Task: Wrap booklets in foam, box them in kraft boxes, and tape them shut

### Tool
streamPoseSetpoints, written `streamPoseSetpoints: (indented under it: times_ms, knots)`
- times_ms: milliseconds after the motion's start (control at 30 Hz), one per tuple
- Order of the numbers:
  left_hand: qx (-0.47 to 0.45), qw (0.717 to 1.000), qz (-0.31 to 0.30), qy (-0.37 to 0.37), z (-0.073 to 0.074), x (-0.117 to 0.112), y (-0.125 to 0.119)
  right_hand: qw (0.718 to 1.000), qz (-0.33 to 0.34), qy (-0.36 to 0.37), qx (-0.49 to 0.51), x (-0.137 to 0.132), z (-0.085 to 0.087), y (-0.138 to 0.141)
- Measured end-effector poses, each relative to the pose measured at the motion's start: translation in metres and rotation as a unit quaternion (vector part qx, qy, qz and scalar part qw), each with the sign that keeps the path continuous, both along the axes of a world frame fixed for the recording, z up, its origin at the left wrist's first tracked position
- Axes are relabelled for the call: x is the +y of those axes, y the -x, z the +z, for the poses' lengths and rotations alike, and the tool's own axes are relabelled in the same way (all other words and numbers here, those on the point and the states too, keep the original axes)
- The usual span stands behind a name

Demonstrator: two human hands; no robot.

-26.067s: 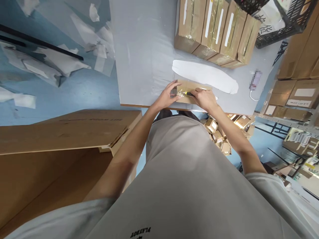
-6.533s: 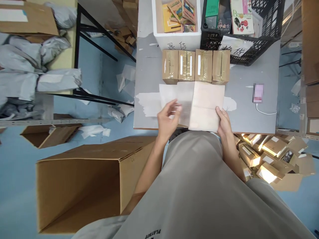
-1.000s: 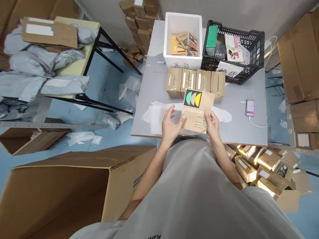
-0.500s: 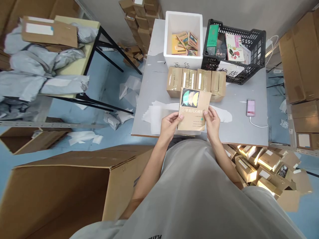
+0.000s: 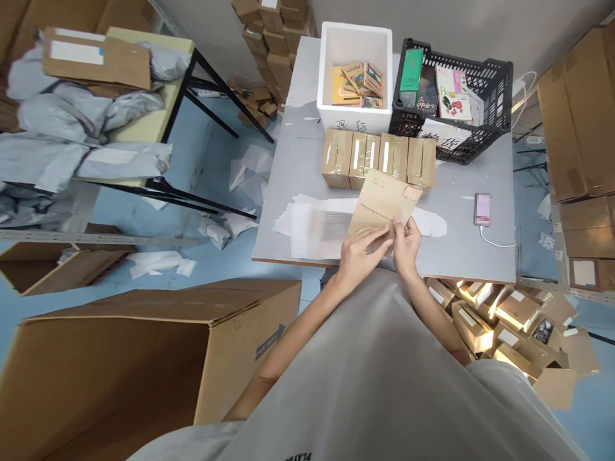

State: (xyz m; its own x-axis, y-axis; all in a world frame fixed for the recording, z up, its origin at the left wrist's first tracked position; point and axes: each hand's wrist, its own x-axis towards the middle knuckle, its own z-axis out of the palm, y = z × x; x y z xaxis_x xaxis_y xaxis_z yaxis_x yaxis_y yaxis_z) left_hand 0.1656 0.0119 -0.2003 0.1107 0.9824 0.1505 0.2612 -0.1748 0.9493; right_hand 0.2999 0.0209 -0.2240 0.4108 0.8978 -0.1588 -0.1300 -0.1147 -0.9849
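Note:
I hold a thin tan book (image 5: 382,200) above the near edge of the grey table (image 5: 298,166), its plain back cover facing up. My left hand (image 5: 362,255) grips its lower edge from the left. My right hand (image 5: 407,238) pinches the same edge on the right. Both hands are closed on the book. White paper sheets (image 5: 312,221) lie on the table just left of my hands. A row of taped cardboard parcels (image 5: 379,160) stands right behind the book.
A white foam box (image 5: 354,102) and a black crate (image 5: 480,137) with books sit at the table's far end. A phone (image 5: 482,209) with cable lies right. A big open carton (image 5: 144,358) stands at my left; small boxes (image 5: 504,314) pile on the floor right.
The book has been flipped from its printed front cover to its plain back. My left hand moved right, under the book's lower edge, close to my right hand.

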Motion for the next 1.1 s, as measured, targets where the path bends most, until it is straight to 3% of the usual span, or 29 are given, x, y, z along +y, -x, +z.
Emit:
streamPoseSetpoints:
  times_ms: [100, 167, 267, 367, 533, 633, 700, 767, 867, 933, 967, 1100]
  knots:
    - [-0.02, 0.995, 0.086, 0.048, -0.007, 0.012, 0.017, 1.0, 0.004, -0.005, 0.031, 0.002, 0.002, -0.01]
    - [-0.087, 0.982, 0.106, 0.131, -0.013, 0.022, 0.032, 0.999, 0.022, -0.003, 0.044, 0.001, 0.005, -0.014]
    - [-0.22, 0.937, 0.018, 0.272, -0.02, 0.03, 0.048, 0.998, 0.046, 0.012, 0.052, 0.002, 0.007, -0.015]
    - [-0.266, 0.908, -0.033, 0.322, -0.022, 0.027, 0.051, 0.996, 0.066, 0.028, 0.054, 0.005, 0.0, -0.014]
    - [-0.227, 0.935, 0.04, 0.271, -0.018, 0.022, 0.047, 0.997, 0.065, 0.0, -0.039, 0.01, -0.018, -0.019]
    - [-0.165, 0.961, 0.103, 0.197, -0.014, 0.022, 0.042, 0.992, 0.066, -0.016, -0.104, 0.008, -0.016, -0.018]
    - [-0.106, 0.975, 0.133, 0.144, -0.009, 0.018, 0.035, 0.99, 0.116, -0.017, -0.076, 0.004, -0.01, -0.011]
    - [-0.05, 0.986, 0.126, 0.093, -0.005, 0.013, 0.025, 0.986, 0.164, -0.02, -0.032, 0.001, -0.005, -0.001]
    - [-0.003, 0.999, 0.031, 0.031, -0.003, 0.005, 0.011, 0.989, 0.148, -0.018, -0.013, 0.001, -0.006, 0.005]
    - [-0.011, 0.999, -0.03, 0.029, -0.007, 0.005, 0.009, 0.994, 0.113, -0.004, -0.002, 0.005, -0.012, 0.001]
    - [-0.024, 0.998, -0.033, 0.043, -0.01, 0.007, 0.01, 0.994, 0.105, 0.005, 0.011, 0.007, -0.016, -0.004]
    - [-0.061, 0.985, 0.105, 0.123, -0.029, 0.025, 0.033, 0.989, 0.123, 0.03, 0.079, 0.01, -0.026, -0.022]
